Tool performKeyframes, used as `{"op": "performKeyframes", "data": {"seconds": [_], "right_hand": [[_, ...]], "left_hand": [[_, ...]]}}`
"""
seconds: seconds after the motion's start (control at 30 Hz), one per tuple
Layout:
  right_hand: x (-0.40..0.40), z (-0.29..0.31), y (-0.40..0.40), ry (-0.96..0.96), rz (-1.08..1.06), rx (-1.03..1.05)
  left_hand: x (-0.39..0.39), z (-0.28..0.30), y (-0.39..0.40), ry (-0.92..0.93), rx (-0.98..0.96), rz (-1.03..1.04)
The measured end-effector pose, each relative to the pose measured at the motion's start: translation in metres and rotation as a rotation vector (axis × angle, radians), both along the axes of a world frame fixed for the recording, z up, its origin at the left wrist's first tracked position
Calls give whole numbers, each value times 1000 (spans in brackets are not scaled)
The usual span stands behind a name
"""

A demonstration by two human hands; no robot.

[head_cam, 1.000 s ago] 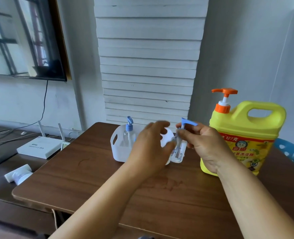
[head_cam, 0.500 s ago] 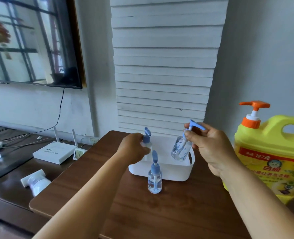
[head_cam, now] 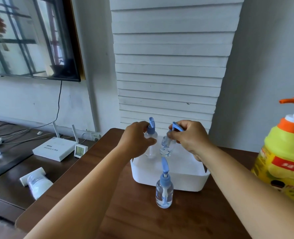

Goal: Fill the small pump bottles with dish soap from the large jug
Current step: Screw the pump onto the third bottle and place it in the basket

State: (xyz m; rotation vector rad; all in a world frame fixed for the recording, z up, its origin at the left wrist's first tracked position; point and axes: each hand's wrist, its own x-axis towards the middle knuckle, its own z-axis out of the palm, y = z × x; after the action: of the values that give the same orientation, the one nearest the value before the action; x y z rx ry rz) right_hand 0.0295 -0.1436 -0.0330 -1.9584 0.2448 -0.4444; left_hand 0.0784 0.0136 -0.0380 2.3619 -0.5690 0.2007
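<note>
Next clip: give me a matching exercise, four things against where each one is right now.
Things:
1. bottle with upright pump
2. tilted bottle
3. third small bottle
4. yellow jug

Places:
A. standing on the table in front of the white bin
B. gripped by the left hand
C. at the right edge of the table
D. held by the right hand

Pairs: 1-B, 2-D, 3-A, 4-C
</note>
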Motion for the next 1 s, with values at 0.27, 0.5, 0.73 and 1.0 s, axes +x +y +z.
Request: {"op": "performKeyframes", "data": {"seconds": [0.27,0.5,0.73,1.0], "right_hand": [[30,-13,9,80,-9,-186],[37,-19,14,110,-17,-235],[25,-8,14,204,42,-248],[-52,11,13,97,80,-136]], "left_hand": [[15,-5,-2,6,68,-3],[20,-10,-4,-14,84,-4],[15,-11,-6,-9,62,23],[-43,1,12,-118,-96,33]]}}
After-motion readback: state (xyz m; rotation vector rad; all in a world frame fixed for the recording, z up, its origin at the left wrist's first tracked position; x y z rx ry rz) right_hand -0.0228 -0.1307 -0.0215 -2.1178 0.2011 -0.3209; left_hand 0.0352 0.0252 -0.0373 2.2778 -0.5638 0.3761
